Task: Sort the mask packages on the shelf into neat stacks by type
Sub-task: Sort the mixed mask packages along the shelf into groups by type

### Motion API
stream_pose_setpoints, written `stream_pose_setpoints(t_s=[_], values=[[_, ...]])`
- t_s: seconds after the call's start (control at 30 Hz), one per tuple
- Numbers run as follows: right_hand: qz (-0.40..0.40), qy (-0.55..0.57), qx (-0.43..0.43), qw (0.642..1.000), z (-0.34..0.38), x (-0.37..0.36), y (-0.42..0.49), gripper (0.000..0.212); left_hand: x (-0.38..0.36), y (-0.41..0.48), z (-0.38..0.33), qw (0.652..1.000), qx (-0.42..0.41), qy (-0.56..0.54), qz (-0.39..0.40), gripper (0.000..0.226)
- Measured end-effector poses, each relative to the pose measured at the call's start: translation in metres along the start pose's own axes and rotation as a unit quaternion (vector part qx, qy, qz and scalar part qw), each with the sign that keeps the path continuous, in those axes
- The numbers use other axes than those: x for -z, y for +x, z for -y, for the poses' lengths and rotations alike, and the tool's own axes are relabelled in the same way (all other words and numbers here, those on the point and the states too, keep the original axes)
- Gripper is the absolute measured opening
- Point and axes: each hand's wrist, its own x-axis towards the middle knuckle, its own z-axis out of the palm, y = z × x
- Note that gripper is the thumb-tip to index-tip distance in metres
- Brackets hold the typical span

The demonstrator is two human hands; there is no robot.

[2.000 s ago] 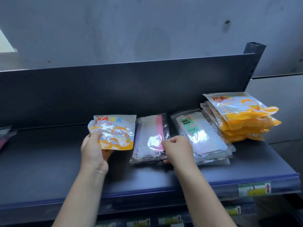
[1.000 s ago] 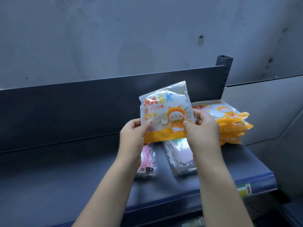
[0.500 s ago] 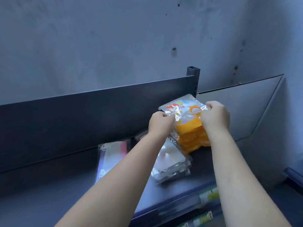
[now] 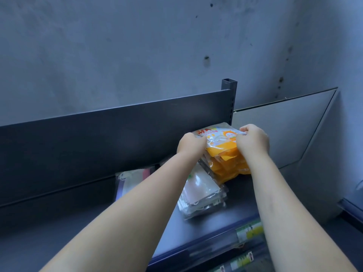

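Dark shelf (image 4: 59, 222): left hand (image 4: 189, 145), right hand (image 4: 254, 141) pinch orange mask package (image 4: 220, 142).

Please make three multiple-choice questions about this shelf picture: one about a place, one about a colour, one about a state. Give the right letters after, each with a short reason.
1. Where does the orange stack sit on the shelf?
A. At its right end, by the upright post
B. At its left end
C. On the floor below

2. What colour is the lower band of the top package?
A. Green
B. Orange
C. Black

3. How is the top package held?
A. It lies untouched
B. One hand presses it flat
C. Both hands grip it, one on each side

Answers:
1 A: the stack lies next to the post at the right end.
2 B: the band below the cartoon print is orange.
3 C: the left hand and the right hand each curl round a side of it, on top of the stack.
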Motion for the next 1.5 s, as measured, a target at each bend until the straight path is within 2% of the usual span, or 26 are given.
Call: stream_pose_setpoints(t_s=[0.1,0.27,0.33,0.4,0.47,0.53,0.6,0.7,0.87,1.0,1.1,1.17,1.27,1.33,1.4,1.5], values=[[-0.026,0.018,0.011,0.999,-0.001,-0.001,-0.002,0.036,-0.004,0.0,0.001,1.0,-0.007,-0.007,0.001,0.041],[-0.028,0.035,0.005,0.999,-0.002,-0.001,-0.005,0.034,-0.009,-0.004,-0.005,1.0,-0.006,-0.026,-0.016,0.025],[-0.026,0.033,-0.004,0.999,-0.004,-0.001,-0.005,0.033,-0.008,-0.004,-0.007,0.999,-0.002,-0.031,-0.011,0.025],[-0.021,0.024,-0.005,0.999,-0.005,-0.001,-0.007,0.033,-0.004,-0.004,-0.011,1.0,-0.003,-0.026,-0.002,0.022],[-0.024,-0.035,0.014,0.999,-0.005,-0.003,-0.013,0.033,0.0,-0.006,-0.013,1.0,-0.003,-0.025,0.007,0.018],[-0.052,-0.125,0.053,0.989,-0.004,-0.008,-0.019,0.033,0.002,-0.006,-0.012,1.0,-0.005,-0.017,0.018,0.019],[-0.056,-0.154,0.085,0.983,-0.003,-0.013,-0.023,0.035,0.006,-0.009,-0.012,0.999,-0.019,0.0,0.027,0.019],[-0.045,-0.159,0.107,0.98,-0.003,-0.018,-0.026,0.036,0.009,-0.013,-0.008,0.998,-0.038,0.033,0.038,0.02],[-0.051,-0.153,0.092,0.983,-0.002,-0.021,-0.029,0.046,0.01,-0.015,0.0,0.997,-0.044,0.058,0.03,0.025],[-0.093,-0.164,0.143,0.972,0.002,-0.029,-0.041,0.044,0.017,-0.021,0.007,0.99,-0.086,0.115,0.012,0.031],[-0.095,-0.173,0.17,0.966,0.007,-0.037,-0.051,0.042,0.022,-0.026,0.009,0.986,-0.101,0.135,0.015,0.036],[-0.092,-0.176,0.16,0.967,0.009,-0.039,-0.055,0.044,0.02,-0.03,0.009,0.991,-0.083,0.096,0.031,0.032],[-0.079,-0.166,0.126,0.975,0.007,-0.038,-0.054,0.041,0.014,-0.037,0.007,0.997,-0.051,-0.017,0.053,0.041],[-0.08,-0.145,0.1,0.981,0.004,-0.033,-0.051,0.042,0.011,-0.041,0.008,0.995,-0.062,-0.057,0.054,0.029],[-0.087,-0.127,0.08,0.985,0.001,-0.027,-0.046,0.043,0.009,-0.045,0.006,0.994,-0.082,-0.052,0.048,0.007],[-0.083,-0.123,0.06,0.987,-0.003,-0.018,-0.04,0.047,0.007,-0.048,0.004,0.989,-0.133,0.062,0.022,0.015]])
